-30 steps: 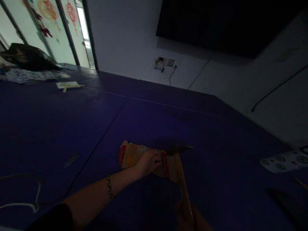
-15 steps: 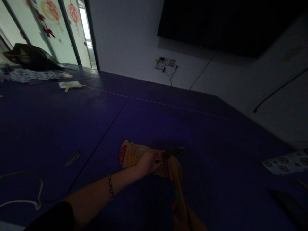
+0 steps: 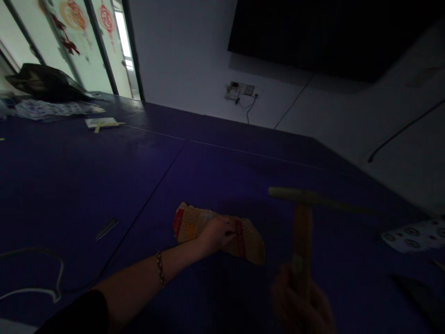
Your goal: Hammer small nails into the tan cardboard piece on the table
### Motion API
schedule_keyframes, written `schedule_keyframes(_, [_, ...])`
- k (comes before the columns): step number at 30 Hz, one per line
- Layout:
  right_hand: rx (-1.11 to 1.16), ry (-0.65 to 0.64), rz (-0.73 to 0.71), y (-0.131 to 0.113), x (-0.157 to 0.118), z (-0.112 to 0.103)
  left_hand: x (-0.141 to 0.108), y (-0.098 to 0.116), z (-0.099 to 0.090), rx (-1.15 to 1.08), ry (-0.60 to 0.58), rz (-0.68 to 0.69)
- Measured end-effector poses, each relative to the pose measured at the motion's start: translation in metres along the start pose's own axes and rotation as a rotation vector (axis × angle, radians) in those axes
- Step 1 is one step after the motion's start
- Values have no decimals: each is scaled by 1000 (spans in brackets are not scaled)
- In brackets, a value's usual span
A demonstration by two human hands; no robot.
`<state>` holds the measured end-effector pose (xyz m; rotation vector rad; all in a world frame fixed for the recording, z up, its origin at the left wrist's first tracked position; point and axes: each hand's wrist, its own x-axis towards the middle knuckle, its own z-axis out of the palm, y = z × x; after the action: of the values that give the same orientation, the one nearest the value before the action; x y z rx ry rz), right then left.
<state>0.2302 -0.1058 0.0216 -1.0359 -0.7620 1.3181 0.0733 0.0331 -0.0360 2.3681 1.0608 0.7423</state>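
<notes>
A shoe-sole-shaped piece of brown printed cardboard [image 3: 251, 241] lies flat, with red bands and many small dark holes. My left hand [image 3: 216, 234] rests on its middle, fingers pinched together near the right red band. Whatever small thing the fingertips may hold is too dark to make out. To the right, my right hand [image 3: 302, 297] is wrapped round the wooden handle of a hammer [image 3: 302, 232]. The hammer is raised, its long, slim head blurred and apart from the cardboard.
Several thin metal rods [image 3: 107, 228] lie left on the purple table [image 3: 139, 162]. A white cable [image 3: 41, 291] curls at the lower left. A patterned white object [image 3: 410, 239] and a dark flat object [image 3: 417, 294] lie right. Papers and a dark bag [image 3: 45, 83] sit far left.
My right hand has lifted the hammer up and to the right, off the spot by my left fingertips. My left hand and the cardboard have stayed in place.
</notes>
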Motion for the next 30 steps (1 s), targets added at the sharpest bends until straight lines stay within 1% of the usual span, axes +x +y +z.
schedule_keyframes(3, [172,-212,-56,-15,44,-4,0,1,-2,-12,-10,5])
schedule_keyframes(5, [257,-391,10,-16,74,-15,0,2,-2,-17,-9,7])
schedule_keyframes(7, [346,-518,48,-9,99,-31,-1,2,-3,-4,-4,-2])
schedule_keyframes(8, [417,-557,44,-2,108,-38,-1,2,-3,4,-1,-5])
schedule_keyframes(10, [623,-640,76,13,118,-51,-2,2,-3,8,4,2])
schedule_keyframes(12, [850,-717,150,26,121,-57,-3,1,-3,4,15,14])
schedule_keyframes(14, [1016,-758,231,33,121,-57,-4,0,-2,13,26,20])
schedule_keyframes(16, [1083,-743,285,35,120,-54,-5,0,0,42,35,32])
schedule_keyframes(20, [1077,-723,302,34,118,-48,-10,1,0,175,71,49])
schedule_keyframes(24, [1037,-780,325,35,117,-44,-14,4,-5,324,90,51])
schedule_keyframes(30, [982,-824,329,37,117,-42,-14,1,-8,329,83,74])
